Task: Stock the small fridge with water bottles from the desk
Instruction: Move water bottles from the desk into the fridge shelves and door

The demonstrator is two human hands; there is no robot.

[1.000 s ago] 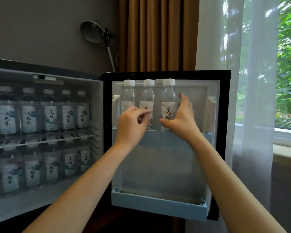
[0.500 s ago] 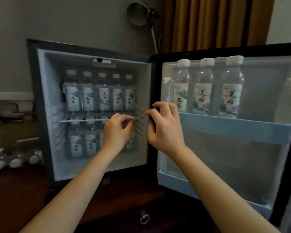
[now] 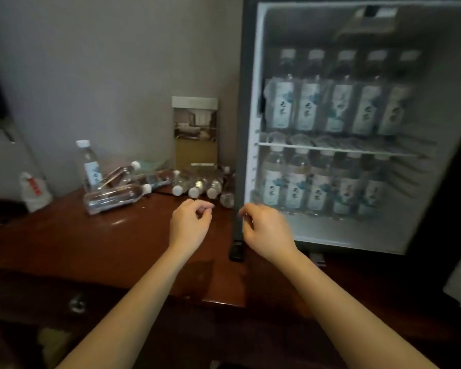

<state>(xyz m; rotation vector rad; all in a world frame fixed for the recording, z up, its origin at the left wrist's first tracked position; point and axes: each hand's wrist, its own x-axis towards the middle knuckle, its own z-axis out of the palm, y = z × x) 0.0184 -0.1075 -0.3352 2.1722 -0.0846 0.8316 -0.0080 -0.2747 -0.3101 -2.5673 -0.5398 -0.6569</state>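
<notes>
The small fridge (image 3: 246, 107) stands open on the right, with rows of labelled water bottles (image 3: 309, 107) on its wire shelf and more on its floor. On the brown desk (image 3: 91, 235) to its left several bottles lie on their sides (image 3: 197, 186), one large bottle (image 3: 115, 197) lies nearer me, and one bottle stands upright (image 3: 89, 166). My left hand (image 3: 189, 225) hovers over the desk just short of the lying bottles, fingers loosely curled, holding nothing. My right hand (image 3: 266, 230) hangs beside it in front of the fridge's left edge, also empty.
A framed card (image 3: 194, 131) leans on the wall behind the lying bottles. A white plastic bag (image 3: 33, 191) sits at the desk's far left. A drawer knob (image 3: 77, 304) shows below the desk's front edge. The fridge door is out of view to the right.
The view swung left from the fridge door to the desk. Both hands left the door-shelf bottles and moved left and down, empty, toward the bottles lying on the desk.
</notes>
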